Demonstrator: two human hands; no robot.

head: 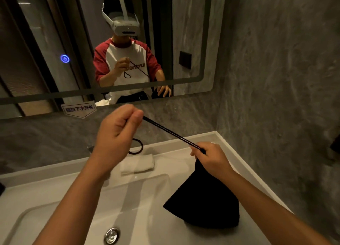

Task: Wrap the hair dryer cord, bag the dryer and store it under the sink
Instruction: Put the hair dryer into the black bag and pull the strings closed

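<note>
1. One black bag (204,202) rests on the desk (244,173), beside the sink (77,204).
2. Two hands: left hand (117,132) grip pinches the one drawstring (171,132); right hand (211,158) grip clamps the bag's neck.
3. One folded white towel (137,164).

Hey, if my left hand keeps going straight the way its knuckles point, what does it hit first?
Likely the mirror above the sink; the left hand, pinching the drawstring, points up and away. Depth is unclear.

The single head-worn camera looks forward and down, close over the sink (55,189), facing the mirror (184,42).
</note>
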